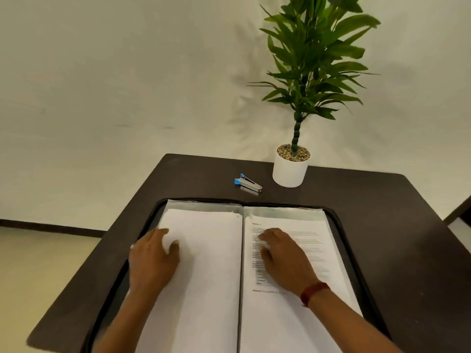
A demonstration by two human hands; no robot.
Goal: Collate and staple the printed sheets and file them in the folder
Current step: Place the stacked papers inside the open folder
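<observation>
2 hands are seen in the head view, both laid on an open folder (285, 212) that is spread flat on a dark table (382, 212), close to the near edge. The left hand (153, 261) is rested on the left half, near the outer edge of a stack of blank sheets (211, 263); its fingers are held loosely and nothing is gripped, though the fingertips are blurred. The right hand (285, 258) is placed on the right half, on top of printed sheets (318, 250) with lines of text and a small table, too blurred to be read. Its fingers are stretched out towards the spine of the folder and are pressed on the paper, with nothing held in them. A red band (314, 293) is worn on the right wrist.

The 2 stacks are separated by the spine in the middle, and a strip of clear plastic is shown above the top edge of each stack. A black rim is seen round the folder.

1 blue and silver stapler (248, 183) is left on the table beyond the folder, apart from both hands. Just to its right a white pot (289, 171) filled with pebbles is stood, from which a leafy green plant (313, 59) rises. A pale wall (127, 85) is seen behind the table, and a light floor (38, 263) to the left
</observation>
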